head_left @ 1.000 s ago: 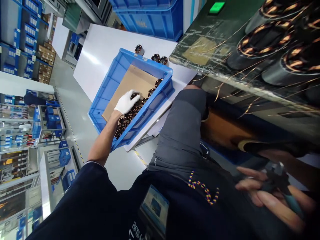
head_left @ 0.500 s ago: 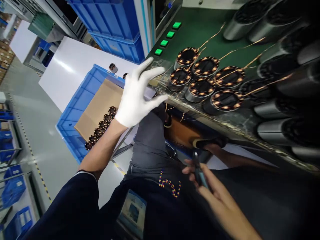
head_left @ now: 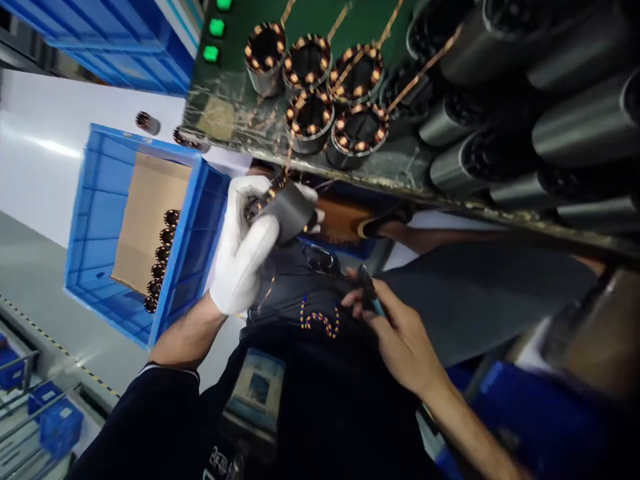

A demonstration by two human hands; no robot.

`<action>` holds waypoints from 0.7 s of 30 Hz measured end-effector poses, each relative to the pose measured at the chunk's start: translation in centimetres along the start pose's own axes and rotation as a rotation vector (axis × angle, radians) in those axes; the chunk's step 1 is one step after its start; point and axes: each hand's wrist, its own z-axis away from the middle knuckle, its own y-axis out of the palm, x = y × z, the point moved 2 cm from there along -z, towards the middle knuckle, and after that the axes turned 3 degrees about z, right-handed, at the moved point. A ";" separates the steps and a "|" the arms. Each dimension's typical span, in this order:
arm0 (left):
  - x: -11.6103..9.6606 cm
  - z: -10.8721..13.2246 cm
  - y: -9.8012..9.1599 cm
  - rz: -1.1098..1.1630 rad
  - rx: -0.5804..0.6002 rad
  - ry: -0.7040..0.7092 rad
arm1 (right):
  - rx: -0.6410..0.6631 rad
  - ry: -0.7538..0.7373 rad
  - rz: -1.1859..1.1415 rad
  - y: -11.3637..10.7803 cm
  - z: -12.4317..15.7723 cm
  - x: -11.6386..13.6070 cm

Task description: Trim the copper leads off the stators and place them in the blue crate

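My left hand, in a white glove, is closed around a motor stator, a grey metal cylinder with copper windings. It is held tilted just off the bench's front edge, with a copper lead rising from it. My bare right hand grips a small hand tool with dark jaws and a teal handle, apparently pliers, in front of my waist. The tool and the stator are apart. On the green bench top several more stators stand upright, copper windings up, some with long twisted leads.
Left of the bench, a blue crate holds a cardboard sheet and a row of small wound parts. Two more cylinders lie on the white table. Larger grey cylinders crowd the bench's right side.
My left hand has gone from open beside the stators to closed around one, now off the bench and nearer my body. My right hand still holds the tool. The camera view has shifted.
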 end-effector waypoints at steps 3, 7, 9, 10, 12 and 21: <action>-0.9 2.0 2.3 0.263 -0.046 -0.016 | -0.049 -0.124 0.037 -0.1 -0.3 1.8; -0.9 2.5 3.5 0.177 -0.090 0.057 | -0.075 -0.284 0.046 -0.5 -0.4 4.0; -0.7 2.7 3.4 0.126 -0.069 0.043 | -0.070 -0.297 0.038 -0.7 -0.4 4.7; -0.7 2.7 3.2 0.112 -0.044 0.056 | -0.067 -0.292 0.033 -0.8 -0.3 4.9; -0.6 2.9 3.0 0.095 0.041 0.122 | -0.072 -0.275 0.026 -1.0 -0.1 5.1; -0.7 3.2 3.7 0.022 0.135 0.164 | -0.134 -0.330 -0.033 -0.7 0.5 5.3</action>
